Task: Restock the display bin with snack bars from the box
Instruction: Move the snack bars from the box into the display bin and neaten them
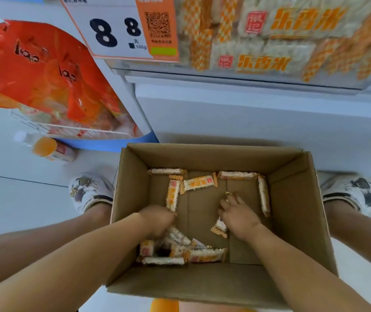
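Head view: both hands reach into the near-empty box (297, 199), left hand (157, 218) closing on a snack bar (172, 194), right hand (236, 213) grip unclear; loose bars could slip before reaching the display bin (225, 74).

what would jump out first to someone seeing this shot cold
The open brown cardboard box on the floor draws the eye, with both bare hands inside: the left hand and right hand reach among scattered orange-and-white wrapped snack bars. Above it, the display bin holds more such bars, beside a white price sign with a large black 8 8. A bright red-orange snack bag fills the upper left.
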